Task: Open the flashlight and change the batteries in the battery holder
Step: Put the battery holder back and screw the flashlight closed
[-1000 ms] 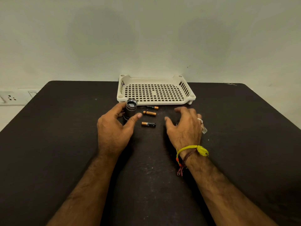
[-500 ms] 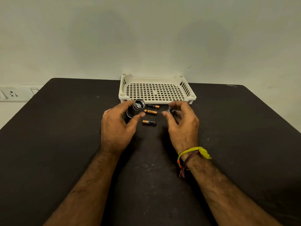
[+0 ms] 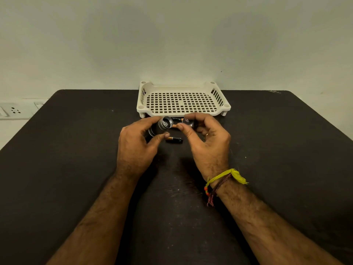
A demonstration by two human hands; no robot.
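The flashlight (image 3: 162, 127) is held above the counter (image 3: 76, 150) near its centre, tilted, with its open end facing up and toward one o'clock; the bore shows a bright metal interior. The left hand (image 3: 136, 148) grasps it, thumb on the near side and fingers wrapped over the far side of the barrel. Just beside the open end, at three o'clock from it, the right hand (image 3: 207, 144) pinches a small rounded part (image 3: 186, 122) between thumb and forefinger; the part is partly hidden by the fingers and cannot be identified with certainty.

Three batteries lie on the counter. One battery (image 3: 174, 139) lies free at six o'clock of the flashlight's open end, copper tip pointing left, close to the left thumb. A second battery (image 3: 175, 126) shows only in part between the two hands. A third battery (image 3: 176, 118) lies at twelve o'clock of the second, just in front of the tray.

The white slotted tray (image 3: 183, 101) stands at the counter's far edge, against the wall. A yellow thread band (image 3: 227, 175) circles the right wrist. A wall socket (image 3: 13, 110) sits at ten o'clock, beyond the counter's left corner.
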